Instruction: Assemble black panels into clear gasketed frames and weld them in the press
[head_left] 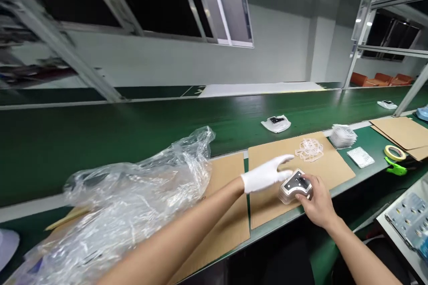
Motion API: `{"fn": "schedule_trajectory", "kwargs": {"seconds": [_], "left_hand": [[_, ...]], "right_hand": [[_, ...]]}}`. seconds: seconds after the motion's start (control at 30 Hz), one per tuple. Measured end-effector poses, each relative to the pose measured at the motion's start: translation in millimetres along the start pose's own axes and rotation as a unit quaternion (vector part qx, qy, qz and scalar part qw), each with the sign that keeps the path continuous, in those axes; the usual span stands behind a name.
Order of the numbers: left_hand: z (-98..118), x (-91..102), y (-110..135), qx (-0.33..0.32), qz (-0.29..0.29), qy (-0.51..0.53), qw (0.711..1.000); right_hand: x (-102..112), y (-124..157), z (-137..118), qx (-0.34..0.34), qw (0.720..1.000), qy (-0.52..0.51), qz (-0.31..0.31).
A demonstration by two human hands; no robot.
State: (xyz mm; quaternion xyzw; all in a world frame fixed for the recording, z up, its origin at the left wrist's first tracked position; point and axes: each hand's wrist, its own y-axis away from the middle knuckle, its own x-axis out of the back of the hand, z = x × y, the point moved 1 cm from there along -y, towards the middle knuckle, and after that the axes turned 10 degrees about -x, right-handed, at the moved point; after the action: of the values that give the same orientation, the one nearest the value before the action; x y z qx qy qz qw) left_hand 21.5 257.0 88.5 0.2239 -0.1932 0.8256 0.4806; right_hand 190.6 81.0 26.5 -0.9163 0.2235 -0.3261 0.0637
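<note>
While the right hand [316, 200], bare, grips the black-faced device [294, 185] at its right end, the left hand [265, 175], gloved in white, stands open at its left, holding nothing. Right hand: thumb on the near edge, fingers bent over the top; forearm [356, 251] slanting in from the near right. Left hand: digits parted, pointing right, contact with the device uncertain; forearm [180, 236] stretched long from the near left. Device: black face up, over the near part of the right cardboard sheet [267, 209]; whether resting or lifted, cannot be told. Beyond it, on the same sheet: one heap of pale strips [309, 150]. Farther right: one stack of clear packets [343, 136], one yellow tape roll [395, 152]. Far left of the hands: crumpled clear plastic [140, 191].
</note>
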Motion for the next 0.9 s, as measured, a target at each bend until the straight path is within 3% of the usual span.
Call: {"fn": "schedule_trajectory", "kwargs": {"seconds": [0.13,0.23,0.37,0.47,0.53,0.67,0.77,0.9], "left_hand": [[48,-64.8,31,-0.005,-0.11,0.16,0.981],[82,-116.5,36,-0.061,-0.164,0.192,0.966],[126,-184.6,27,-0.178,-0.171,0.148,0.958],[161,-236.8,21,-0.268,-0.161,0.158,0.937],[180,-271.8,18,-0.297,-0.117,0.158,0.934],[204,-337.7,7,-0.342,0.074,0.111,0.93],[214,-380.4,-3,-0.37,0.167,0.058,0.912],[226,-423.6,-13,-0.371,0.221,0.028,0.901]], "right_hand": [[74,49,-11,0.025,0.999,-0.03,-0.016],[126,103,-17,0.019,0.999,-0.047,0.017],[185,174,-16,0.001,0.998,-0.027,0.062],[217,225,-14,-0.059,0.993,0.0,0.103],[229,255,-14,-0.124,0.975,0.038,0.179],[233,292,-16,-0.187,0.905,0.107,0.367],[230,297,-13,-0.207,0.884,0.14,0.394],[240,292,1,-0.234,0.857,0.168,0.428]]}}
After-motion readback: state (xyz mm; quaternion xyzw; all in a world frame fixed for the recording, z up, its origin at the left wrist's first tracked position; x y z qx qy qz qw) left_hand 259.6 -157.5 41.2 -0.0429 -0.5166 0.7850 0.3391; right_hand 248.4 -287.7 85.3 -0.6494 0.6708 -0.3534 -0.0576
